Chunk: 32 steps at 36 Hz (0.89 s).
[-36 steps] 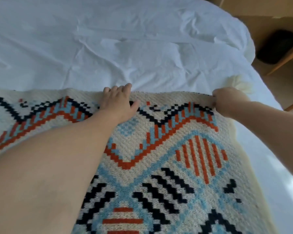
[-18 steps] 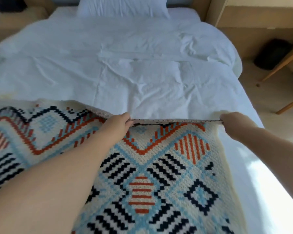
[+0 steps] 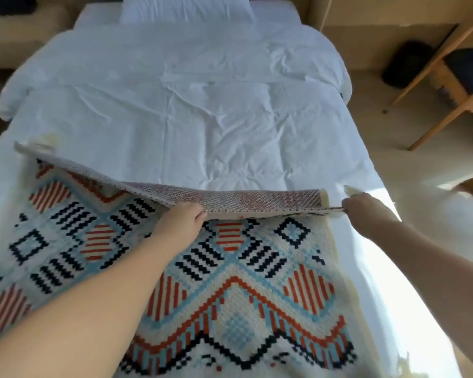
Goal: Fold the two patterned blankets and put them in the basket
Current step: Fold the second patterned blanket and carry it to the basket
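The patterned blanket (image 3: 230,282) is lying across the near end of the bed (image 3: 202,118), its far edge lifted off the white cover. The left hand (image 3: 182,221) is pinching that raised edge near its middle, fingers closed over the fabric. The right hand (image 3: 362,207) is clenching the edge's right corner, at the bed's right side.

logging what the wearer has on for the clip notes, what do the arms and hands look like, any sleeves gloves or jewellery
Both forearms are bare as far as the frame shows: no sleeves or cuffs come into view. The left hand and right hand wear no gloves, and no watch, bracelet or ring shows on the visible sides. The picture is slightly blurred, so a thin ring could be missed.
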Tool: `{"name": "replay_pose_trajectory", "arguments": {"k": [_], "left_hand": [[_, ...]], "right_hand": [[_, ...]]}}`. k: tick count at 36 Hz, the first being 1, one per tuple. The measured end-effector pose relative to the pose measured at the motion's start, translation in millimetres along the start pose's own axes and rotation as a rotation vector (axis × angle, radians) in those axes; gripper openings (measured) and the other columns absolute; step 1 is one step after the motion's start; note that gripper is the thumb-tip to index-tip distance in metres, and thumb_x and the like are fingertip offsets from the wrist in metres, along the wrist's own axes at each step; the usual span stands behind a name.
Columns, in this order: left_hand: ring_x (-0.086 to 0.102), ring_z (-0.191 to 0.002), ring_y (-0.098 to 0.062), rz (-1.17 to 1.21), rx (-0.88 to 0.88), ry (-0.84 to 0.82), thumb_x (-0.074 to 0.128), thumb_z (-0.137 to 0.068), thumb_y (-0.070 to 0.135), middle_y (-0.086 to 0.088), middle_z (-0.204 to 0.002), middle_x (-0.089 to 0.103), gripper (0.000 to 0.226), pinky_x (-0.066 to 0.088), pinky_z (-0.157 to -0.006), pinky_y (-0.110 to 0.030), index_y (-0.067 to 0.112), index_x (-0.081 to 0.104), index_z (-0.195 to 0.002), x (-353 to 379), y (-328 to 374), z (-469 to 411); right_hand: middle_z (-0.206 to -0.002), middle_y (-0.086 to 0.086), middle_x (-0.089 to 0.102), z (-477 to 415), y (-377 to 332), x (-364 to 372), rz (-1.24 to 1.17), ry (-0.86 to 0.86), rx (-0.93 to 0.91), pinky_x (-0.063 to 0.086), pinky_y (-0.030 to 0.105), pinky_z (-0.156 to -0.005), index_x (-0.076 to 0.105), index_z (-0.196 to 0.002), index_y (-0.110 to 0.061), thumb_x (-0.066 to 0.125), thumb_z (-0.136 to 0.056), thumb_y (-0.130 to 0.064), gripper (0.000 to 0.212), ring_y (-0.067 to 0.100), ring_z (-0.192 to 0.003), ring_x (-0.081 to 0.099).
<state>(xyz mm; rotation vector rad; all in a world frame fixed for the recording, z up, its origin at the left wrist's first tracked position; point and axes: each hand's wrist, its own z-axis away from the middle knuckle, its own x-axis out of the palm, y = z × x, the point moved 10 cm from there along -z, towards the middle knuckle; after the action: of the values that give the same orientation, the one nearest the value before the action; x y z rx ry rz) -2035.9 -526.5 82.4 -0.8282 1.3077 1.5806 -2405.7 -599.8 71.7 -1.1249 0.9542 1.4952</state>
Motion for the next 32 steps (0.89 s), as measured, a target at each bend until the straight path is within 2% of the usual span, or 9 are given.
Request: {"name": "replay_pose_trajectory", "arguments": {"k": [3,4,9,13,17,20,23,27,32], "left_hand": [[0.05,-0.068,-0.016,-0.011,-0.021,0.004,0.042,-0.099,0.028,0.0,-0.075,0.053,0.031,0.04,-0.059,-0.032,0.009,0.054,-0.077,9,5,27],[0.051,-0.068,-0.017,-0.017,-0.025,0.001,0.041,-0.099,0.028,-0.001,-0.075,0.053,0.032,0.041,-0.06,-0.033,0.009,0.054,-0.076,13,6,34],[0.048,-0.069,-0.017,0.003,-0.031,-0.008,0.042,-0.098,0.026,0.001,-0.072,0.049,0.033,0.04,-0.06,-0.035,0.013,0.048,-0.069,39,13,71],[0.047,-0.069,-0.016,0.008,-0.042,-0.013,0.043,-0.098,0.023,0.001,-0.072,0.05,0.032,0.038,-0.058,-0.034,0.01,0.052,-0.071,60,25,107],[0.048,-0.069,-0.015,-0.01,-0.07,-0.008,0.042,-0.098,0.026,0.001,-0.073,0.051,0.032,0.041,-0.058,-0.035,0.009,0.053,-0.073,76,32,140],[0.047,-0.068,-0.016,-0.006,-0.087,-0.013,0.042,-0.098,0.026,-0.001,-0.072,0.05,0.034,0.039,-0.057,-0.035,0.009,0.051,-0.071,85,34,163],[0.045,-0.07,-0.017,-0.016,-0.108,-0.042,0.04,-0.099,0.026,0.0,-0.072,0.047,0.034,0.034,-0.057,-0.033,0.009,0.048,-0.07,95,36,183],[0.043,-0.069,-0.015,-0.04,-0.154,-0.096,0.039,-0.1,0.027,0.002,-0.072,0.045,0.034,0.028,-0.055,-0.031,0.012,0.045,-0.07,113,35,205],[0.043,-0.068,-0.013,-0.019,-0.157,-0.131,0.039,-0.1,0.027,0.001,-0.073,0.046,0.034,0.028,-0.055,-0.031,0.011,0.045,-0.071,131,32,224]], "right_hand": [[-0.092,0.012,0.065,23,3,10,-0.032,-0.001,-0.045,0.046,0.035,-0.097,0.067,-0.087,-0.008,0.046,-0.092,-0.004,0.022,0.029,-0.113,0.057],[-0.092,0.012,0.065,30,3,16,-0.027,-0.021,-0.06,0.044,0.036,-0.1,0.067,-0.087,-0.008,0.046,-0.092,-0.003,0.022,0.029,-0.115,0.056],[-0.106,0.012,0.067,69,8,31,-0.052,-0.047,-0.089,0.043,0.033,-0.102,0.068,-0.095,-0.008,0.043,-0.093,-0.002,0.026,0.026,-0.125,0.052],[-0.103,0.012,0.065,102,20,41,-0.129,-0.054,-0.075,0.046,0.032,-0.094,0.068,-0.099,-0.008,0.042,-0.094,-0.002,0.027,0.026,-0.114,0.058],[-0.105,0.014,0.067,134,25,47,-0.167,-0.007,-0.121,0.027,0.027,-0.111,0.07,-0.101,-0.007,0.042,-0.093,0.0,0.03,0.024,-0.12,0.055],[-0.107,0.011,0.067,157,26,58,-0.151,-0.008,-0.136,0.024,0.027,-0.113,0.07,-0.105,-0.01,0.041,-0.095,-0.002,0.032,0.023,-0.126,0.051],[-0.106,0.01,0.067,178,25,71,-0.151,-0.042,-0.146,0.032,0.029,-0.11,0.071,-0.105,-0.013,0.041,-0.096,-0.003,0.033,0.025,-0.126,0.05],[-0.1,0.01,0.066,207,25,86,-0.128,-0.085,-0.139,0.048,0.033,-0.089,0.07,-0.104,-0.013,0.042,-0.092,-0.001,0.033,0.028,-0.113,0.055],[-0.101,0.004,0.064,236,23,103,-0.095,-0.124,-0.12,0.045,0.025,-0.081,0.067,-0.108,-0.017,0.038,-0.091,0.0,0.038,0.021,-0.105,0.054]]}}
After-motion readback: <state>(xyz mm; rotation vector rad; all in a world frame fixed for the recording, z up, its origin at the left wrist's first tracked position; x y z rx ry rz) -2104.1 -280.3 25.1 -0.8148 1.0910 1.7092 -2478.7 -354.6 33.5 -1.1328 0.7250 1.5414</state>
